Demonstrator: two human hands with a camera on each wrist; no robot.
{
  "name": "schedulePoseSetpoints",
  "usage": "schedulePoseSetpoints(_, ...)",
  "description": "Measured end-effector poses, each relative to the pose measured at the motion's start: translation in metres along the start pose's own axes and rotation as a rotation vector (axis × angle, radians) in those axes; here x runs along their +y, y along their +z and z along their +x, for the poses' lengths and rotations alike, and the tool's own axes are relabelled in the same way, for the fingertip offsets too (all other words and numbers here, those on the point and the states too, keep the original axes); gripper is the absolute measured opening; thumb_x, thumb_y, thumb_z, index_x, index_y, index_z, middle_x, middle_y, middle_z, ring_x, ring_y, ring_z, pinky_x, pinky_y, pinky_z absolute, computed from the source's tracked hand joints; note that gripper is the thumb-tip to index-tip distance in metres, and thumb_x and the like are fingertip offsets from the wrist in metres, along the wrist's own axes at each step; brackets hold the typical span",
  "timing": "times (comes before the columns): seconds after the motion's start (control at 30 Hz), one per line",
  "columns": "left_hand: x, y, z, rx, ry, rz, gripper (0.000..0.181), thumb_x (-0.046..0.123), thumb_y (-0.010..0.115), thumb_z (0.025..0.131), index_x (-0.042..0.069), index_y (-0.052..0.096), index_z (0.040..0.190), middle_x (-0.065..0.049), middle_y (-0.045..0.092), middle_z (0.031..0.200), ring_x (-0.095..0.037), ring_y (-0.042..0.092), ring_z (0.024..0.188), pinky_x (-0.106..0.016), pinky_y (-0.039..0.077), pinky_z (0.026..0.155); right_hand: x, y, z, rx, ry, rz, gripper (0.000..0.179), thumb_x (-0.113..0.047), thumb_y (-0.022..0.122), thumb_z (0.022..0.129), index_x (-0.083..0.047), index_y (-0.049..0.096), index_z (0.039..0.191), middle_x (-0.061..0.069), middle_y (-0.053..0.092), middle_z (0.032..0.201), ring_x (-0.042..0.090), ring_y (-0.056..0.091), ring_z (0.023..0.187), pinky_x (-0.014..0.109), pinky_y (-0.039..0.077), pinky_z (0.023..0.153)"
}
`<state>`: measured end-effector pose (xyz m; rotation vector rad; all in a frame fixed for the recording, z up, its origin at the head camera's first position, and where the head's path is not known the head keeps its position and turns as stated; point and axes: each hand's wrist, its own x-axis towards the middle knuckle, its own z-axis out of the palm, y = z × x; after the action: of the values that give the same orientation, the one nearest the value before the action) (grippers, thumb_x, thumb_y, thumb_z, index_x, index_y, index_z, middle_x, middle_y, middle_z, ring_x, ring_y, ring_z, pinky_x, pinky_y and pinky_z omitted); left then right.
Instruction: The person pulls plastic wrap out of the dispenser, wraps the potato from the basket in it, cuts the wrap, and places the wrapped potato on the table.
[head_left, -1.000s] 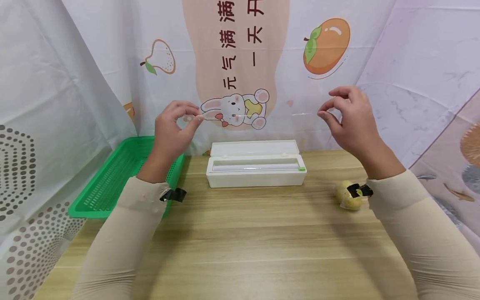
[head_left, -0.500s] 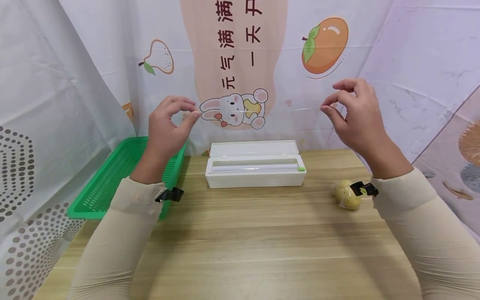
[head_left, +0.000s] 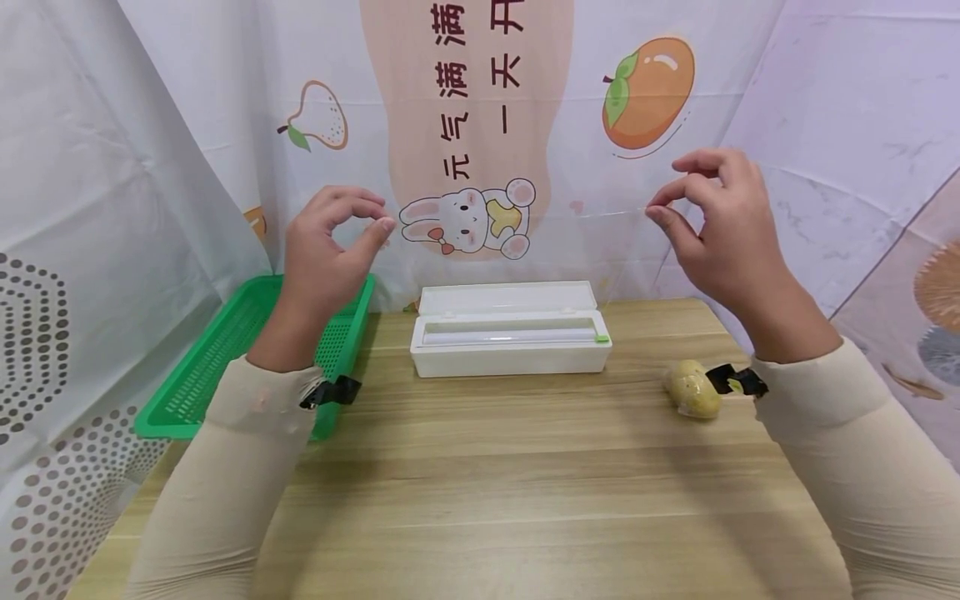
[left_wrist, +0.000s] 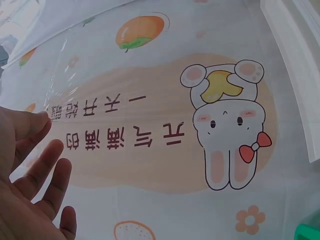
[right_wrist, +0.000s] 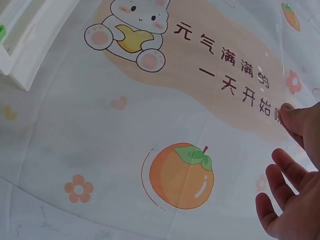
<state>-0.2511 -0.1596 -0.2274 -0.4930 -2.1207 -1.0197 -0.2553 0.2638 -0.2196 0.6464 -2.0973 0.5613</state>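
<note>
Two hands (head_left: 318, 260) (head_left: 731, 229), apart, pinch film (head_left: 613, 214) above open box (head_left: 510, 361), yellow lump (head_left: 692, 390), partly hidden basket (head_left: 225, 358).

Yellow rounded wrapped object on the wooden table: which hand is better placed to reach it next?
Probably the right hand, nearer the yellow object; the left hand is nearer the green plastic basket. Both pinch clear film.

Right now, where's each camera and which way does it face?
Head: on the head, facing forward and down at table, white box and curtain; left hand, right hand and sleeves show.
Left wrist: on that wrist, facing film and curtain; left hand shows.
Right wrist: likewise; right hand shows.
Wrist views share the rabbit print.
</note>
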Motion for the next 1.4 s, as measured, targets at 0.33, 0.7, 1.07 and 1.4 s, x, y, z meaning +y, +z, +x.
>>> schedulePoseSetpoints(0.33,0.007,-0.006,-0.006,0.004,0.034,0.004,0.023,0.026,0.073,0.097,0.004,0.078,0.1,0.0,0.071,0.118,-0.008,0.059,0.118,-0.031,0.047,0.099,-0.008,-0.008,-0.006,0.011,0.0,0.014,0.013,-0.011,0.076,0.094,0.001,0.074,0.095,0.022,0.059,0.13,0.04,0.047,0.13,0.049,0.034,0.099)
schedulePoseSetpoints(0.7,0.017,-0.014,-0.011,0.026,0.073,-0.006,0.018,0.023,0.076,0.095,0.006,0.079,0.1,0.0,0.072,0.118,-0.01,0.06,0.118,-0.032,0.047,0.1,-0.014,-0.016,-0.012,0.065,-0.064,0.019,0.013,-0.006,0.08,0.09,0.005,0.073,0.094,0.025,0.061,0.127,0.043,0.049,0.126,0.047,0.035,0.098)
schedulePoseSetpoints(1.07,0.024,-0.027,-0.035,0.007,0.175,-0.037,0.009,0.007,0.078,0.091,0.001,0.078,0.098,-0.006,0.072,0.118,-0.013,0.06,0.116,-0.019,0.047,0.097,-0.027,-0.031,-0.033,0.072,-0.107,0.047,0.013,-0.008,0.075,0.092,0.006,0.073,0.091,0.028,0.061,0.128,0.046,0.05,0.126,0.038,0.036,0.099)
schedulePoseSetpoints(1.4,0.029,-0.044,-0.079,-0.05,0.289,-0.086,0.01,0.002,0.081,0.084,0.004,0.078,0.094,-0.011,0.072,0.114,-0.017,0.064,0.115,-0.023,0.047,0.1,-0.062,-0.041,-0.071,0.163,-0.148,0.137,0.062,-0.052,0.059,0.102,0.004,0.071,0.08,0.032,0.066,0.113,0.052,0.052,0.102,0.021,0.029,0.097)
